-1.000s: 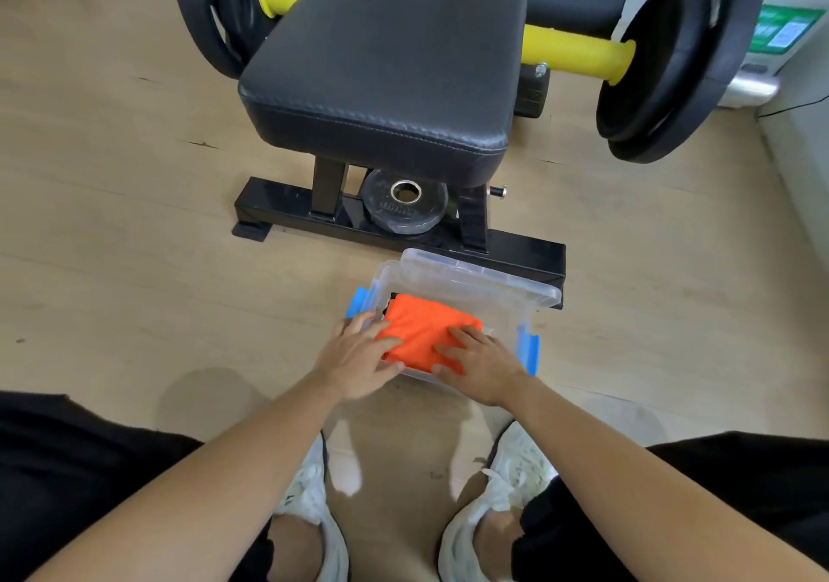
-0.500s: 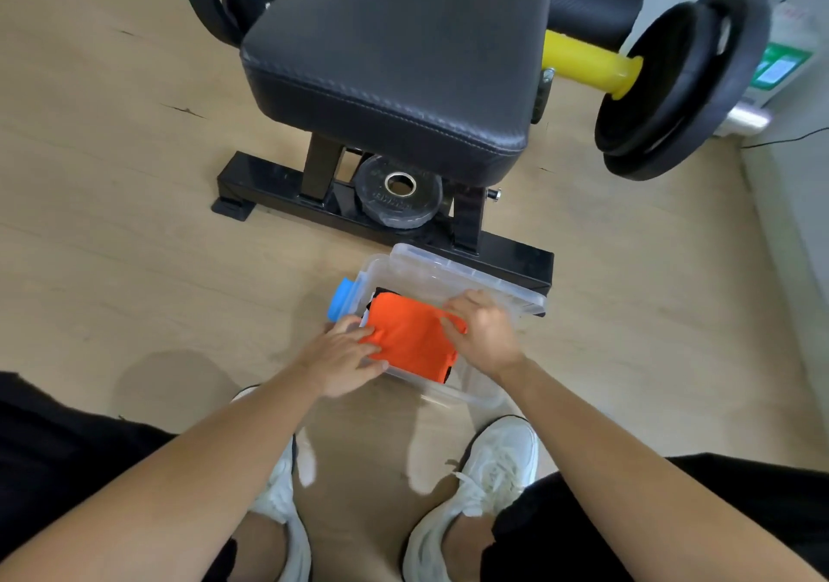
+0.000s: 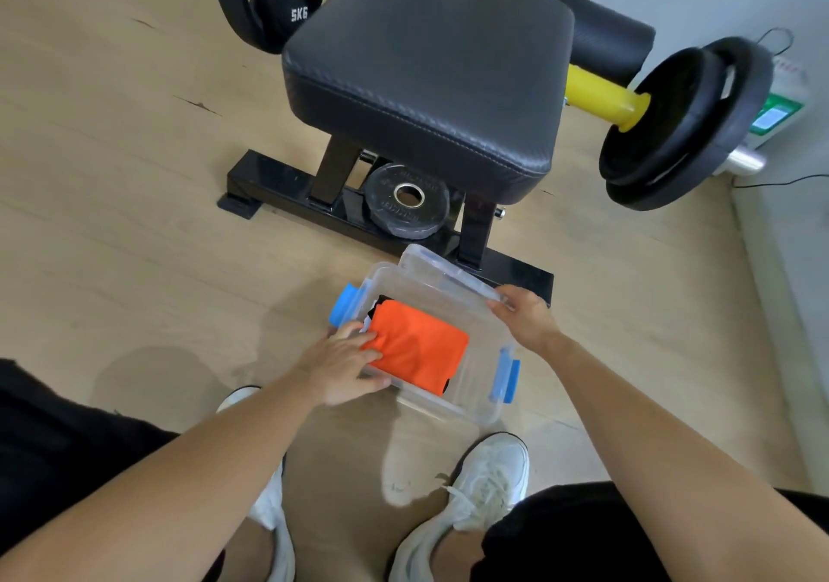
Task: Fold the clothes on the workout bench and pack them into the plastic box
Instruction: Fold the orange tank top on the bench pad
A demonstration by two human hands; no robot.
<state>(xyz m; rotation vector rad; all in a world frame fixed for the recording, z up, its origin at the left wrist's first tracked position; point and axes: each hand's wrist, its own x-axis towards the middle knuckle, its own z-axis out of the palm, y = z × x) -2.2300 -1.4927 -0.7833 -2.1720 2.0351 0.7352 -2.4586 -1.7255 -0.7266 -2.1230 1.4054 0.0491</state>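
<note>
A clear plastic box (image 3: 486, 348) with blue latches stands on the wooden floor in front of the workout bench (image 3: 430, 70), whose black pad is bare. A folded orange garment (image 3: 421, 352) lies in the box's left half, on top of a black garment (image 3: 382, 301) that shows only at an edge. My left hand (image 3: 341, 366) holds the box's near left wall, fingers on the orange cloth and thumb outside. My right hand (image 3: 527, 317) grips the far right corner of the clear lid (image 3: 442, 269), which leans at the box's back edge.
A small black weight plate (image 3: 406, 200) lies on the bench's base frame. A yellow barbell carries black plates at the left (image 3: 260, 2) and right (image 3: 682, 124). My white shoes (image 3: 486, 483) stand just behind the box. A white wall (image 3: 785, 245) runs along the right.
My right hand has left the orange garment and moved to the lid's far right corner. My left hand has stayed at the box's left side. The view has swung left.
</note>
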